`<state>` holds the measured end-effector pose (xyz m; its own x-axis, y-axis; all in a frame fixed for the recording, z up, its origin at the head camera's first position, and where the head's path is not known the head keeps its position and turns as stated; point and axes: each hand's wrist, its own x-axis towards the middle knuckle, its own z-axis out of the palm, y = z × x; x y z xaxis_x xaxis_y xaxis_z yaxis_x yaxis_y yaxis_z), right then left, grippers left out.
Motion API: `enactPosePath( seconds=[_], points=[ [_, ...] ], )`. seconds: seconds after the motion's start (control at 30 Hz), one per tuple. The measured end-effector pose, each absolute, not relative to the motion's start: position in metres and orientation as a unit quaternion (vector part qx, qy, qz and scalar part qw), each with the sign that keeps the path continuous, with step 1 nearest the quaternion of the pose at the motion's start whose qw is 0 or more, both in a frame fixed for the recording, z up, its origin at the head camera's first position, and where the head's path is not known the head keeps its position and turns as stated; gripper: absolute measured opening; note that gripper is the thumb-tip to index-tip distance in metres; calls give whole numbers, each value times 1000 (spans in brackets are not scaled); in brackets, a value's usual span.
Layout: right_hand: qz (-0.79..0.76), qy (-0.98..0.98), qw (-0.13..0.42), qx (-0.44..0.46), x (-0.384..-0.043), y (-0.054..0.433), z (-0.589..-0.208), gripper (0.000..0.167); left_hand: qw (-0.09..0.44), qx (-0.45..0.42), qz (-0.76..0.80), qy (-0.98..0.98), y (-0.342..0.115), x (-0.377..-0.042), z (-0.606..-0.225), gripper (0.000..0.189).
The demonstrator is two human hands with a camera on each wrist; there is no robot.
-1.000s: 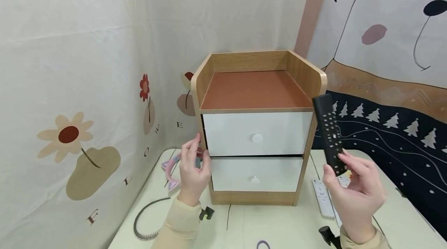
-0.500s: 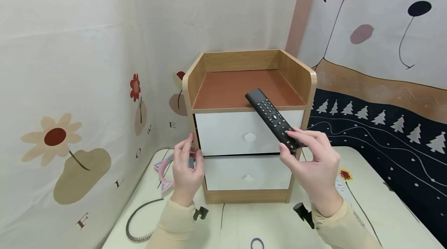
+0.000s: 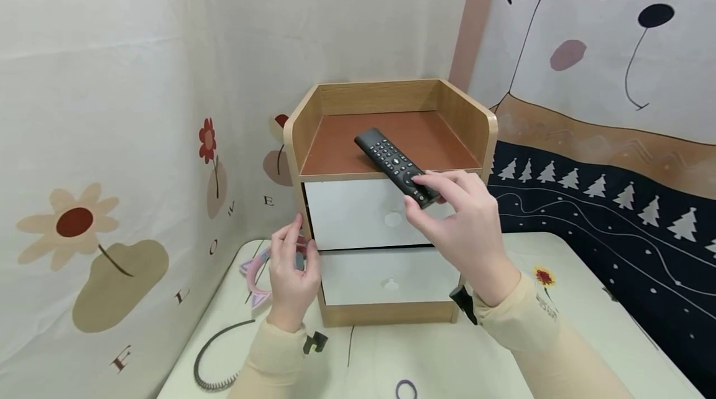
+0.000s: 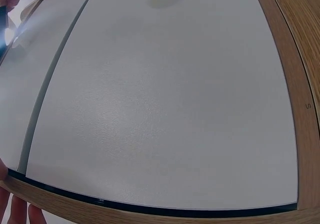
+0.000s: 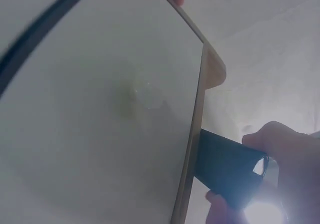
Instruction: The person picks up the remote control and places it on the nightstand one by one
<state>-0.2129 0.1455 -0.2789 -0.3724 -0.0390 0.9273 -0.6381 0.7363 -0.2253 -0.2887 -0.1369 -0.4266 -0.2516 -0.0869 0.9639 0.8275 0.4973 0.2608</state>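
Observation:
My right hand (image 3: 464,225) pinches a black remote control (image 3: 391,160) by its lower end, thumb and fingers on its sides. The remote slants up to the left, overlapping the open brown top (image 3: 341,144) of a small wooden cabinet in the head view. In the right wrist view the remote (image 5: 227,164) shows beside the cabinet's top edge. My left hand (image 3: 293,275) holds the cabinet's left side panel, thumb at the front edge and fingers along the outside. Two white drawers, an upper drawer (image 3: 347,215) and a lower drawer (image 3: 358,278), are closed, each with a round knob.
Behind my left hand lies a pink headband (image 3: 254,278) with cat ears. A dark coiled cord (image 3: 209,362) is at the table's left, and a purple ring (image 3: 406,388) near the front. Printed cloth walls (image 3: 112,107) stand close at the left and back.
My right hand has carried the remote leftward from beside the cabinet to over its top front edge, tilting it to the left. My left hand stays at the side panel; the view shifts slightly right.

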Motion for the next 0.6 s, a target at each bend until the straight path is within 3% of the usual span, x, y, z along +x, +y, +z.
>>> enactPosePath(
  seconds=[0.6],
  points=[
    [242,-832,457,200,-235,119,-246,27,546,-272,-422,-671,-135,-289,-428,62]
  ],
)
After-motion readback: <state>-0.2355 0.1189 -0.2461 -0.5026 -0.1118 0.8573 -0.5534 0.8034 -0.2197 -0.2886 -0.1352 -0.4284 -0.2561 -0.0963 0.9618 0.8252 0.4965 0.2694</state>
